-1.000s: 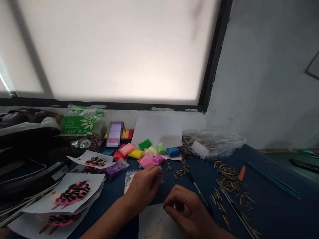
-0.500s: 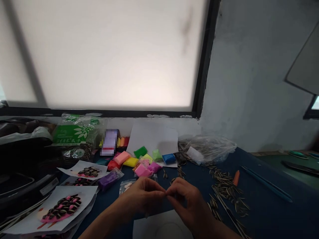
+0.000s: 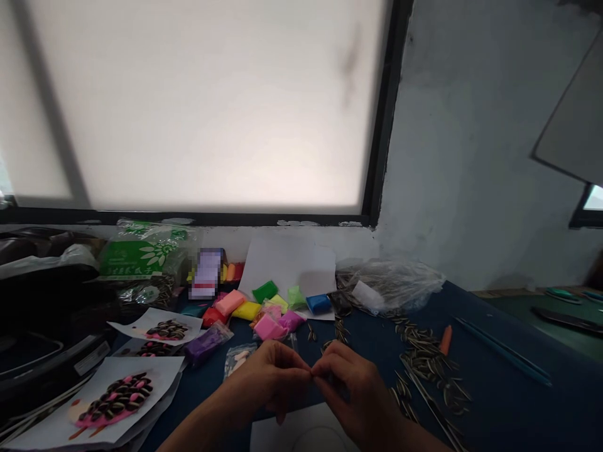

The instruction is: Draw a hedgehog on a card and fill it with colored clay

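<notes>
My left hand (image 3: 271, 376) and my right hand (image 3: 351, 383) meet fingertip to fingertip above the near edge of the table. Both are pinched closed, and whatever is between the fingertips is too small or hidden to make out. Below them lies a sheet of white paper (image 3: 287, 436) with a faint curved line drawn on it, partly covered by my right hand. Just beyond my left hand is a small clear packet (image 3: 240, 358) with pale pieces. Packs of coloured clay, among them a pink pack (image 3: 270, 327) and a purple pack (image 3: 207, 343), lie past my hands.
Loose sunflower seeds (image 3: 426, 345) are spread at right beside an orange stick (image 3: 446, 339), tweezers (image 3: 431, 398) and a blue pen-like tool (image 3: 504, 351). Finished seed pictures (image 3: 56, 424) lie at left. A seed bag (image 3: 396, 282) and a green bag (image 3: 136, 257) stand near the wall.
My hands stay pinched together at nearly the same spot, with the left fingers shifted slightly. The view has tilted a little, so the table things sit slightly lower.
</notes>
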A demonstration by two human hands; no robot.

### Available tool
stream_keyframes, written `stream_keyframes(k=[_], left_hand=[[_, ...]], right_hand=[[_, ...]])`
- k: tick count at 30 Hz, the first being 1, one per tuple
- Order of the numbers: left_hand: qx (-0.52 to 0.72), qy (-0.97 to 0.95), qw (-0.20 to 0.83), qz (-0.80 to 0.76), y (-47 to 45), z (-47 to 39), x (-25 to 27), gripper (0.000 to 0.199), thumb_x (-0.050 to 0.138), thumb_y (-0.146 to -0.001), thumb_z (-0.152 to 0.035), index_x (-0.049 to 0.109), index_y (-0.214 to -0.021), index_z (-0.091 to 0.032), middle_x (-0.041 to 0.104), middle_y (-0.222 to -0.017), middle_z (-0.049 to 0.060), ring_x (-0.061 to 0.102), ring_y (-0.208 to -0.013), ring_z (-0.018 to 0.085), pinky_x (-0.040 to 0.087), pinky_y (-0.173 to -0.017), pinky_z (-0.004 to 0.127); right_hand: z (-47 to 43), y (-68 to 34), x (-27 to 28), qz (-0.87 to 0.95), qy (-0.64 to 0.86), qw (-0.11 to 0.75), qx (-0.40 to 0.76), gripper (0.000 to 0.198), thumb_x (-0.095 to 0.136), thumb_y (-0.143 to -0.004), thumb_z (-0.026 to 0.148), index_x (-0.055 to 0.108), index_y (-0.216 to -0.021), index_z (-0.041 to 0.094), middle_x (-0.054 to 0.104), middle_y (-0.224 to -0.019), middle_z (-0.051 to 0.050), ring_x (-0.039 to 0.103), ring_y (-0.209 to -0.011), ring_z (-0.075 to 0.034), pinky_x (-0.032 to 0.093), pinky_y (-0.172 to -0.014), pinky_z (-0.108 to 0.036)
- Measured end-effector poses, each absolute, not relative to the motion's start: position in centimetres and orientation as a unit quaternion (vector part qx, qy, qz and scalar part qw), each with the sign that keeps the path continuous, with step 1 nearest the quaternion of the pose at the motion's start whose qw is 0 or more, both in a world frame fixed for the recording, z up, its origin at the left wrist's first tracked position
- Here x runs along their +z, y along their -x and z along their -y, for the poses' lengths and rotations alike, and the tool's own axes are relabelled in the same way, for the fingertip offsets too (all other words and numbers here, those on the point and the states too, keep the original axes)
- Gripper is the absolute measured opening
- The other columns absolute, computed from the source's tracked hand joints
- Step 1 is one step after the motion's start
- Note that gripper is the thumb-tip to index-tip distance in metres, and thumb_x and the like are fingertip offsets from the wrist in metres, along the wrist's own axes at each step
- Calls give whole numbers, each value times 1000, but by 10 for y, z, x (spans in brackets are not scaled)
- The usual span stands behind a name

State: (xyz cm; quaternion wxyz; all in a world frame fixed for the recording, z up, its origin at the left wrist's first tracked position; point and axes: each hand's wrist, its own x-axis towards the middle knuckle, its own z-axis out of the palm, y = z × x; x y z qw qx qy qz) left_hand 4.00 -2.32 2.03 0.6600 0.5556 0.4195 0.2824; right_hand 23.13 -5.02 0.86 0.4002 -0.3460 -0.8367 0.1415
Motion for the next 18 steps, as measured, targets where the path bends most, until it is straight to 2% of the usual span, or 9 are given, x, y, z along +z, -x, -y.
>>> stream_keyframes(k=[4,10,13,16,18], left_hand=[[268,-577,639,-433,-43,23,19,29,75,-62,-42,71,-67,-13,60,-48,-3,47,-34,7,31,-32,18],[277,-606,604,-437,-46,23,17,18,72,-61,-32,65,-59,-15,53,-44,-7,45,-34,8,36,-32,19],[296,-604,595,-440,-40,17,17,17,70,-61,-31,68,-66,-15,57,-51,-6,49,-34,7,34,-32,17],[318,-581,601,-447,-31,11,16,31,67,-60,-35,71,-82,-14,65,-59,-4,53,-33,8,25,-29,16],[335,-561,609,-450,-26,9,16,36,64,-59,-35,71,-88,-14,71,-68,-1,54,-34,7,26,-29,16]], right_hand=[[51,-231,7,849,360,373,102,15,48,-89,11,57,-79,20,55,-76,-2,54,-61,-14,38,-55,-24],[50,-230,10,857,381,344,44,14,46,-84,9,53,-79,20,53,-76,-2,52,-61,-15,34,-55,-26],[50,-231,16,831,399,375,97,12,47,-85,11,54,-83,20,55,-80,-3,55,-66,-16,39,-58,-27],[50,-231,21,803,406,388,199,16,50,-84,13,61,-95,19,58,-86,-4,57,-69,-16,43,-60,-26],[50,-230,21,790,408,387,246,19,49,-81,12,63,-92,19,59,-86,-4,56,-70,-16,43,-60,-25]])
